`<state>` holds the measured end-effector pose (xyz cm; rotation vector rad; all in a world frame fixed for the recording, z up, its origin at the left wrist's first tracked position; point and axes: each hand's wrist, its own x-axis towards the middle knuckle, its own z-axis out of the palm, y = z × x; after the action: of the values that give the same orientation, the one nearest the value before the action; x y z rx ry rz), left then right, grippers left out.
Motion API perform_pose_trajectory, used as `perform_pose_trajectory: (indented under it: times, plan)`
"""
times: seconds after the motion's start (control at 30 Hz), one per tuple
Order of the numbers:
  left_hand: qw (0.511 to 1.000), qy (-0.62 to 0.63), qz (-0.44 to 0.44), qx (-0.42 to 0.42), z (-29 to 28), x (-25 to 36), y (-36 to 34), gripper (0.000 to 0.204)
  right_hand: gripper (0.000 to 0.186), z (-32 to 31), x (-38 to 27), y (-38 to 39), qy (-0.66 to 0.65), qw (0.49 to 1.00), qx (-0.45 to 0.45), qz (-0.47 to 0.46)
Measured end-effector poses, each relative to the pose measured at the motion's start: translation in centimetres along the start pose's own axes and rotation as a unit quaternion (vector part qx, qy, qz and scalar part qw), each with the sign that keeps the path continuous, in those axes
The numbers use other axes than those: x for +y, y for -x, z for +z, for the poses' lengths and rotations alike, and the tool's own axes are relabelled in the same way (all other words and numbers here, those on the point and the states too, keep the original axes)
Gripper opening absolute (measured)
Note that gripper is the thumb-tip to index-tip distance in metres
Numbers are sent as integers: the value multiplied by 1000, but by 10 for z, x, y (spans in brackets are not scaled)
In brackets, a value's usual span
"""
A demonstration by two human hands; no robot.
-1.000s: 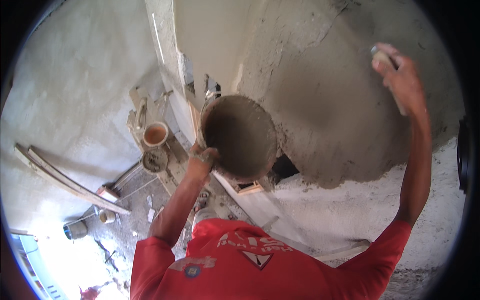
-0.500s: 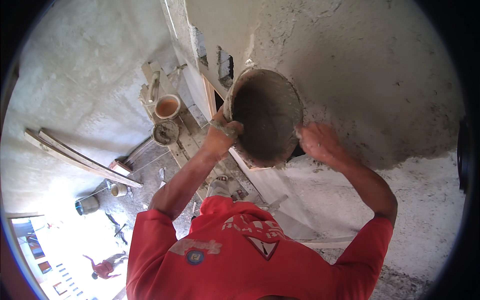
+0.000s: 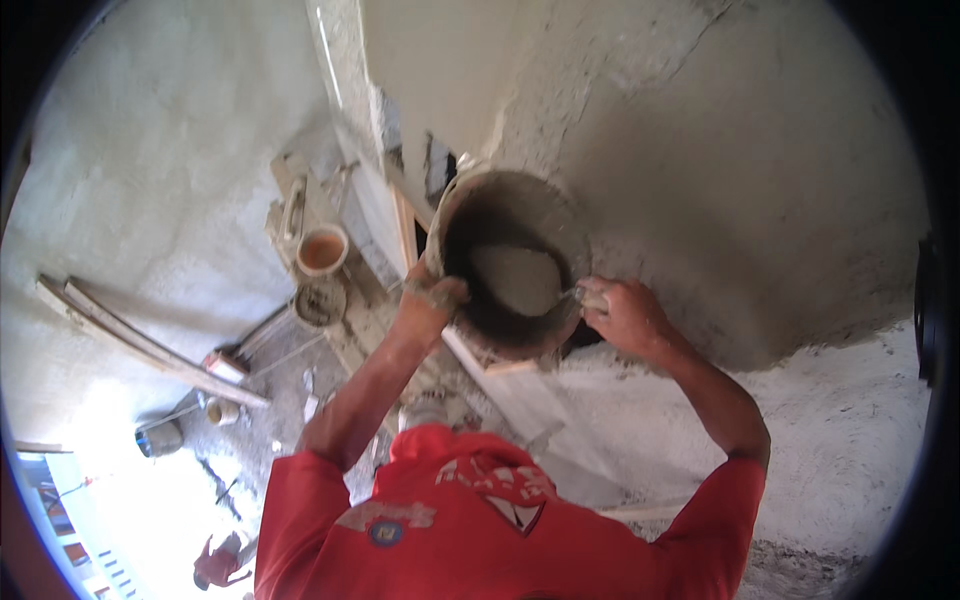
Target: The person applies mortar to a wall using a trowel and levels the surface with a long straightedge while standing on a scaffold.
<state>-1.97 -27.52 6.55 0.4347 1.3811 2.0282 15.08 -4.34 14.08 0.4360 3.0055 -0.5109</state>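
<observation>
A mortar-caked bucket stands against the wall in front of me, its mouth toward me. My left hand is closed on its left rim, thumb over the edge. On the right, my right hand is closed round the pale handle of a trowel, whose metal shank points over the bucket's right rim. Inside the bucket lies a pale rounded patch; I cannot tell whether it is mortar or the trowel's blade. Wet-looking grey plaster covers the wall beyond my right hand.
Left of the bucket, a plank platform holds an orange-lined pot, a mortar-crusted bowl and a handled float. Long curved boards lean at the left wall. A bucket stands below. Another person is at lower left.
The bucket appears slightly lower and further left. My right hand has come to its right rim with the trowel, and a pale patch shows inside. The other person has moved lower.
</observation>
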Motion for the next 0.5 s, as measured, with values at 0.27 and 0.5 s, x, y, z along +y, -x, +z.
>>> perform_pose_trajectory:
  times: [0.27, 0.5]
  plan:
    - [995, 75, -27, 57, -25, 23, -12, 52, 36, -135, -83, -23, 6, 1000, 24, -11]
    - [993, 62, 25, 93, -42, 36, -5, 59, 45, -224, -128, -33, -36, 980, 121, -154]
